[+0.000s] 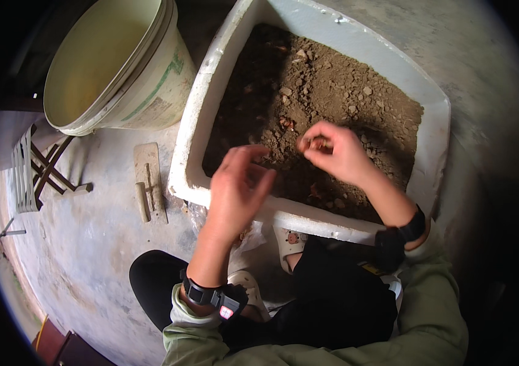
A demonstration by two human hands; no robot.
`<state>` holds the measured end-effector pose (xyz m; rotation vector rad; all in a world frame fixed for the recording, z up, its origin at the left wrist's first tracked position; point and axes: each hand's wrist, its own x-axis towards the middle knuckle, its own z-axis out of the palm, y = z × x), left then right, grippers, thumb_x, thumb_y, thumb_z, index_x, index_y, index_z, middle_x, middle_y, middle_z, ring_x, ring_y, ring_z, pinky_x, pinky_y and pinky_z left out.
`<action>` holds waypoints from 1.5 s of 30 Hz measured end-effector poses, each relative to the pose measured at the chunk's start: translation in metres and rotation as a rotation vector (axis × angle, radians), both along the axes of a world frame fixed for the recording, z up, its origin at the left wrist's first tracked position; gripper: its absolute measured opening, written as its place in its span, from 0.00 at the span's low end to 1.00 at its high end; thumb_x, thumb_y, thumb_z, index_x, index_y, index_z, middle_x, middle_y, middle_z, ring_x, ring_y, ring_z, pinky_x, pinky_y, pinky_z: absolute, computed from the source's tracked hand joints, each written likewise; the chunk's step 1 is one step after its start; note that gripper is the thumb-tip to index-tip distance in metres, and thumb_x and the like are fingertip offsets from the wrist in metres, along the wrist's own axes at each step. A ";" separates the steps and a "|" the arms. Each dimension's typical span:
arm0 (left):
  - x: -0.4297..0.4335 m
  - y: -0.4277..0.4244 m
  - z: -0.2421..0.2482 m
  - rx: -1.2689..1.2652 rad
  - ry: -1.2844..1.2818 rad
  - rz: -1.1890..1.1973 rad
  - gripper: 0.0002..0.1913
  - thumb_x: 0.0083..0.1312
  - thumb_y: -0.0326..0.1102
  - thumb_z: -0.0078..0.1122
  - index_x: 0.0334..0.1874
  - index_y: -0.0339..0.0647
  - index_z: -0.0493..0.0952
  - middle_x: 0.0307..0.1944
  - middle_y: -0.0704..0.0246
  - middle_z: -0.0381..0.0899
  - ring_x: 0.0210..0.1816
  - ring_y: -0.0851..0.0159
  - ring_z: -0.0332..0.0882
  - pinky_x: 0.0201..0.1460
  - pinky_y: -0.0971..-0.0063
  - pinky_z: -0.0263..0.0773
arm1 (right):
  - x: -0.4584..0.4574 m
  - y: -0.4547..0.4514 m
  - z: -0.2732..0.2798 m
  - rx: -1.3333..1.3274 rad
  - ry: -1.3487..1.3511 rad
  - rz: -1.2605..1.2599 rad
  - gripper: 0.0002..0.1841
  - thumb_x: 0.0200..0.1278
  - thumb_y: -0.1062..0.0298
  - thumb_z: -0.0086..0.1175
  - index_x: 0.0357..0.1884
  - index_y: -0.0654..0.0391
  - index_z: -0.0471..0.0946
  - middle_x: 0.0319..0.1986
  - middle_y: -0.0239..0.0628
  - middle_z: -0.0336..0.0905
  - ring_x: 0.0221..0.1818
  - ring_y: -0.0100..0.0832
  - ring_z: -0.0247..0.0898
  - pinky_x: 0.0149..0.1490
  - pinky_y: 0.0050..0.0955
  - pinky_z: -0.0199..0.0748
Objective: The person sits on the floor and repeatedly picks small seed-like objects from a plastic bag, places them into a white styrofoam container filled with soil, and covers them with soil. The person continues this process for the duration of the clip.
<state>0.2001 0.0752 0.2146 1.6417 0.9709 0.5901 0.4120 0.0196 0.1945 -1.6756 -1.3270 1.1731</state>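
Observation:
A white foam box (pixel 204 87) holds brown, crumbly soil (pixel 341 96) with small clods. My right hand (pixel 337 153) is over the soil, fingers curled around a small reddish-brown piece (pixel 321 143), perhaps a bulb; blur hides its exact kind. Over the box's near left corner is my left hand (pixel 241 183), its fingers bent and apart, with nothing plainly seen in them. A small reddish piece (pixel 287 122) lies in the soil between and beyond the hands. Another reddish piece (pixel 316 190) shows in the shaded soil near the close wall.
A large plastic bucket (pixel 168 87) stands left of the box. On the concrete floor lies a plastering trowel (pixel 149 183), with a folding stool (pixel 42 169) farther left. A clear plastic bag (pixel 250 238) sits between the box and my feet.

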 end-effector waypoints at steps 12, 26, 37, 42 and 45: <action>0.018 -0.006 -0.015 0.412 0.113 -0.068 0.09 0.51 0.20 0.58 0.34 0.37 0.75 0.32 0.65 0.76 0.28 0.63 0.78 0.30 0.76 0.73 | 0.097 0.109 -0.066 0.004 -0.631 -0.349 0.09 0.51 0.72 0.58 0.37 0.57 0.77 0.35 0.40 0.79 0.36 0.35 0.76 0.44 0.31 0.74; 0.016 -0.001 -0.016 0.368 0.005 -0.026 0.09 0.47 0.16 0.57 0.30 0.35 0.74 0.27 0.62 0.76 0.27 0.59 0.77 0.29 0.75 0.71 | 0.106 0.113 -0.065 -0.133 -0.762 -0.169 0.20 0.50 0.78 0.59 0.48 0.57 0.76 0.45 0.42 0.75 0.39 0.36 0.76 0.45 0.30 0.74; 0.018 0.000 -0.018 0.384 0.008 -0.025 0.09 0.47 0.21 0.60 0.30 0.39 0.75 0.27 0.66 0.77 0.27 0.59 0.76 0.28 0.73 0.71 | 0.121 0.122 -0.079 -0.127 -0.888 -0.163 0.07 0.50 0.66 0.58 0.27 0.58 0.75 0.25 0.39 0.76 0.30 0.35 0.73 0.38 0.35 0.72; 0.018 0.000 -0.014 0.332 -0.002 -0.026 0.09 0.46 0.16 0.57 0.30 0.35 0.75 0.27 0.62 0.77 0.27 0.59 0.77 0.30 0.75 0.72 | 0.143 0.113 -0.076 0.049 -0.975 -0.263 0.09 0.52 0.64 0.58 0.28 0.60 0.74 0.26 0.42 0.76 0.33 0.41 0.74 0.39 0.38 0.72; 0.019 0.000 -0.015 0.352 0.002 -0.031 0.09 0.47 0.16 0.57 0.30 0.35 0.75 0.28 0.62 0.77 0.27 0.59 0.77 0.30 0.75 0.72 | 0.137 0.112 -0.079 0.077 -0.963 -0.233 0.14 0.52 0.61 0.60 0.34 0.60 0.75 0.30 0.44 0.75 0.34 0.42 0.73 0.40 0.38 0.72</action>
